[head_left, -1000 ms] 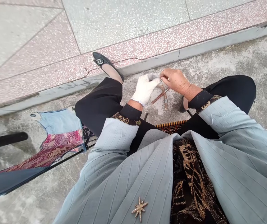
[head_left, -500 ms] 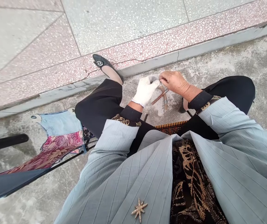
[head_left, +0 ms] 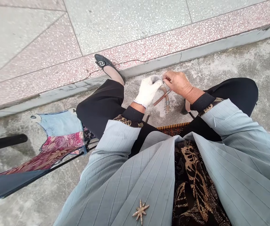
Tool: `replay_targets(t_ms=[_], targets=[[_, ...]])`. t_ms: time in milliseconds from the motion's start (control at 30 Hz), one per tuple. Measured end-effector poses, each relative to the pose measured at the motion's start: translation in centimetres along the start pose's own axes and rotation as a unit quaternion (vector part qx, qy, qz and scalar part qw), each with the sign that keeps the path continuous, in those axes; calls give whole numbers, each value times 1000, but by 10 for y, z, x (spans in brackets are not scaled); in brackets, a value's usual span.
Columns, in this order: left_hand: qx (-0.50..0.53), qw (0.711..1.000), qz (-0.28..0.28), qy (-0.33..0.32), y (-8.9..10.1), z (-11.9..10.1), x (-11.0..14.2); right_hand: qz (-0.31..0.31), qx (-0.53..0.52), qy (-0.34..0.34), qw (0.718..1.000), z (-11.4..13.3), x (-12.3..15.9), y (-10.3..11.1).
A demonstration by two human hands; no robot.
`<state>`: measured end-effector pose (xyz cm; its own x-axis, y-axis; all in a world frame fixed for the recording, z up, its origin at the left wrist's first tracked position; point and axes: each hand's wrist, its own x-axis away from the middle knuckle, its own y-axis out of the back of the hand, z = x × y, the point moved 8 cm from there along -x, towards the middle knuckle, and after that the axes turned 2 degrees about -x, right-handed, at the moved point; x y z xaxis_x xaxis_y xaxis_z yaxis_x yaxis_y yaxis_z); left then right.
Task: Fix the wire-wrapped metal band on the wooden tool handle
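Observation:
My left hand (head_left: pixel 148 89) wears a white glove and is closed at the fingertips. It meets my bare right hand (head_left: pixel 177 83), which pinches a thin wire-like piece between the two hands. From that pinch hang crossed reddish-brown stems (head_left: pixel 163 96), like the handles of a small tool. Both hands hover between my knees, above the concrete ground. What the gloved fingertips grip is too small to make out.
I sit on a woven seat (head_left: pixel 172 128) in black trousers and a grey striped jacket. My left foot in a black shoe (head_left: pixel 105 64) rests on the pink terrazzo kerb. A patchwork cloth stool (head_left: pixel 54 141) stands to the left, a black bar (head_left: pixel 5 142) beyond it.
Both hands stay together at the same spot with only slight finger shifts. The view has drifted a little.

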<state>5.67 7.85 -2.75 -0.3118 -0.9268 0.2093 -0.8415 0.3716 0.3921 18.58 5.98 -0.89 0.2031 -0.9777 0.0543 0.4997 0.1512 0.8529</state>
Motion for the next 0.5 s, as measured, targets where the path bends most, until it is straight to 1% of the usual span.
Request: replay_targets(t_ms=[100, 200, 300, 433, 500], targets=[[-22, 999, 8, -24, 0, -2, 0, 7, 14, 0, 1000, 2, 1, 1], [-57, 998, 8, -33, 2, -4, 1, 19, 35, 2, 999, 5, 2, 1], [-85, 995, 9, -43, 2, -6, 2, 39, 61, 7, 997, 7, 2, -1], [-117, 991, 29, -61, -1, -6, 2, 70, 97, 17, 993, 8, 1, -5], [-136, 988, 38, -67, -2, -6, 2, 88, 112, 33, 989, 9, 1, -7]])
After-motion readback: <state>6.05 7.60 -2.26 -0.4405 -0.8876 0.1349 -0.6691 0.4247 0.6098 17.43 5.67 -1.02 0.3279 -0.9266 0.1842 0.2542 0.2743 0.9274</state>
